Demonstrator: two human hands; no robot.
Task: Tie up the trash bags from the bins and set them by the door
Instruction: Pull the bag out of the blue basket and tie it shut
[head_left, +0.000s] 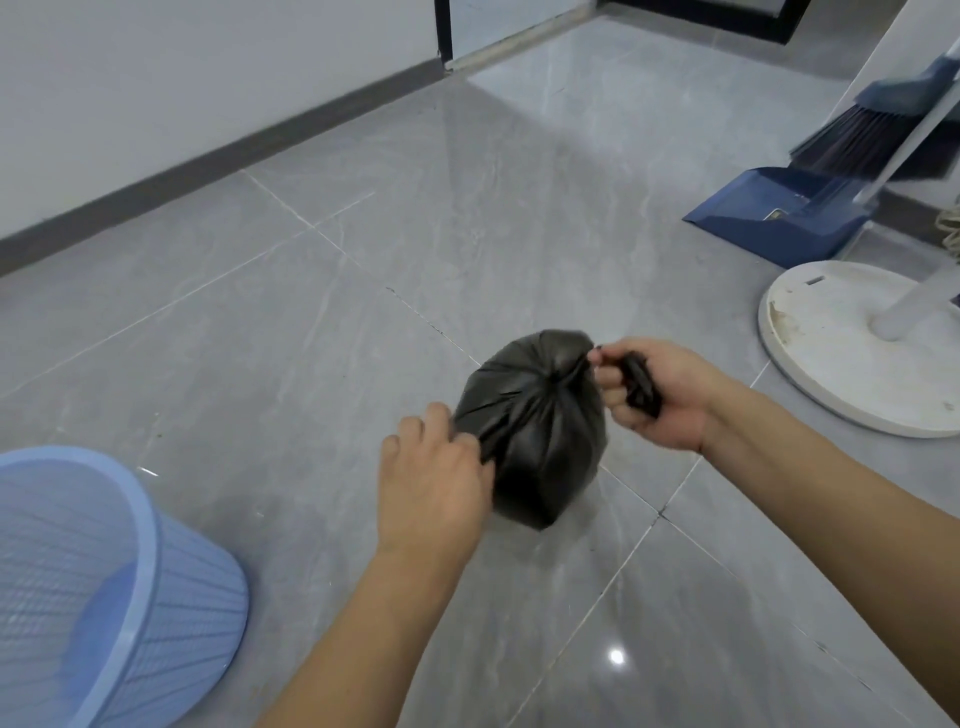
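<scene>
The black trash bag (535, 431) is held above the grey tiled floor (311, 322), in front of the person and out of its bin. Its mouth is gathered to a puckered centre on top, with folds radiating outward across a small, rounded body. The right hand (654, 395) is closed around a twisted tail of bag plastic, drawn sideways from the gathered centre; the tail passes through the fist and shows again at the palm. The left hand (436, 467) is pinched shut on a second fold of plastic on the opposite side, fingers pressed against the bag's surface. Judged from this arrangement, the tying step is in progress: the neck is gathered and two ends are under tension, but whether a knot is finished cannot be determined. The blue mesh bin (114, 597) stands at lower left with no liner visible inside, indicating that removal is done for this bin. A dark doorway frame (444, 31) lies at the far end of the floor, well apart from the bag, so carrying remains. A fan base (852, 343), dustpan (779, 218) and broom (878, 135) occupy the right side.
</scene>
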